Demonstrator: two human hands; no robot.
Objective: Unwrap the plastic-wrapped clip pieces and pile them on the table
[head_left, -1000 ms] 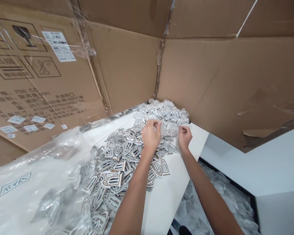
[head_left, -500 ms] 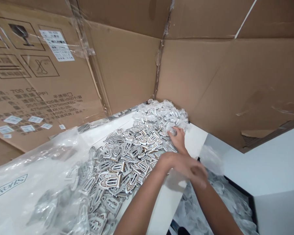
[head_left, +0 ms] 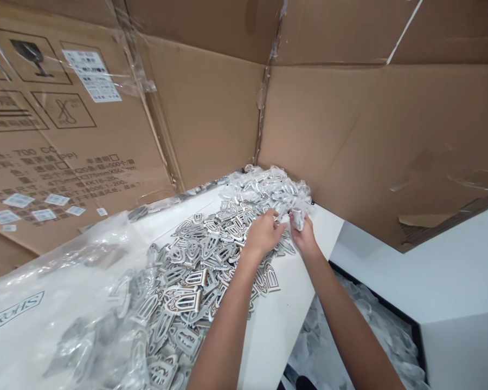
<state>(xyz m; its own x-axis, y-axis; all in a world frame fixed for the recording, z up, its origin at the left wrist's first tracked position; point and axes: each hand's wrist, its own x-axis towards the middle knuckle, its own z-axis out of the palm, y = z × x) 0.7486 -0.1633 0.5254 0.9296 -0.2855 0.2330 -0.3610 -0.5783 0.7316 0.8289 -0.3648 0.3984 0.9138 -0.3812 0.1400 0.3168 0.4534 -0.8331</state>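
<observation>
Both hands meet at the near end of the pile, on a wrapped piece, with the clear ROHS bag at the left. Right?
Not quite. In the head view the left hand and right hand meet at the far end of the pile of arch-shaped pieces, by the cardboard corner, not the near end. They pinch a small wrapped piece. The clear ROHS bag is at the left.

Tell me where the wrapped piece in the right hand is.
In the head view, the wrapped piece sits right of centre, pinched by the right hand beside the left hand, over the pile's far end near the cardboard corner.
</observation>
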